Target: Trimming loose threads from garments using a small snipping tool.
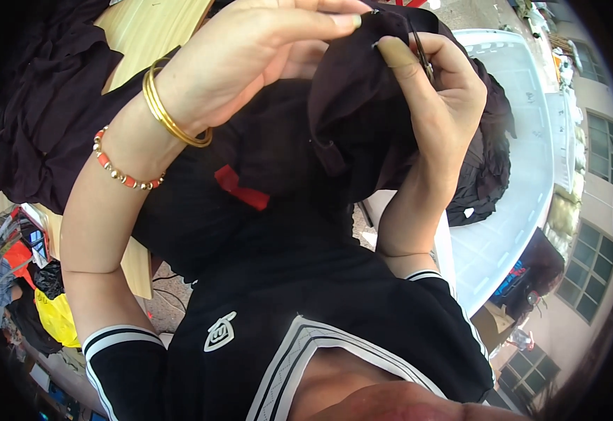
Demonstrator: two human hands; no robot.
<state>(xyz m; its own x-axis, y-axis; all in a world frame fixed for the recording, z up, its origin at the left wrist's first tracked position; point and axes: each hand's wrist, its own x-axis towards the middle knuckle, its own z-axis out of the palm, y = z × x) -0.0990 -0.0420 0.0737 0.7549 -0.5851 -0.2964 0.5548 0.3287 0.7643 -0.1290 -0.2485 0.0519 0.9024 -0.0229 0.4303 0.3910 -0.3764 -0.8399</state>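
Note:
Dark purplish-black cloth [355, 77] hangs raised between my hands at the top of the view. My left hand [278, 42] is closed in a pinch at the cloth's upper edge, thumb and fingertips near a tiny pale spot. Opposite it, my right hand [450, 95] grips the same cloth, its thumb pressed flat next to a short pale thread end. A slim dark metal tool [419, 50], apparently thread snips, is also held in my right fingers; its blades are partly hidden. More dark cloth drapes over my lap, with a red strip [242, 188] on it.
To the left, a heap of dark cloth [47, 126] covers part of a light wooden table [149, 35]. A translucent white tub [524, 140] on the right holds crumpled dark cloth [485, 161]. A phone [35, 242] and a yellow bag [55, 319] lie at lower left.

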